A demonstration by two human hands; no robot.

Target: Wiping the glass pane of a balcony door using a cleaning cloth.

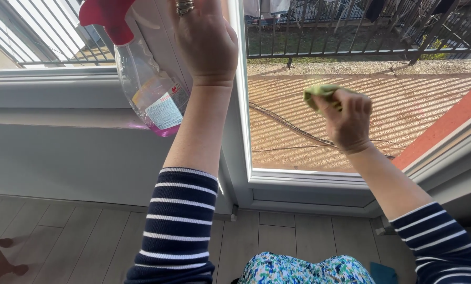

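The left hand (204, 44) is raised against the white window frame (239, 105), its back to the camera and a ring on one finger; its fingers run out of the top of the view, so how it grips cannot be told for certain, though the spray bottle (149, 94) hangs just beside it on the left and appears to be held by it. The bottle is clear plastic with a red trigger head, a printed label and a little pink liquid pooled at the bottom, and it tilts so that its base points down and to the right. The right hand (348, 121) is closed around a bunched green cloth (319, 95), pressed to or just in front of the glass pane (403, 105) right of the frame.

Nearest the camera are the striped navy-and-white sleeves (178, 226) and a patch of blue-green patterned clothing (304, 269) at the bottom edge. Below lies a pale plank floor (78, 242). The white sill and lower frame (309, 184) run under the pane. Through the glass are a corrugated roof (430, 100) striped with shadow, a dark cable (288, 126) across it, and farther off a metal railing (351, 31).
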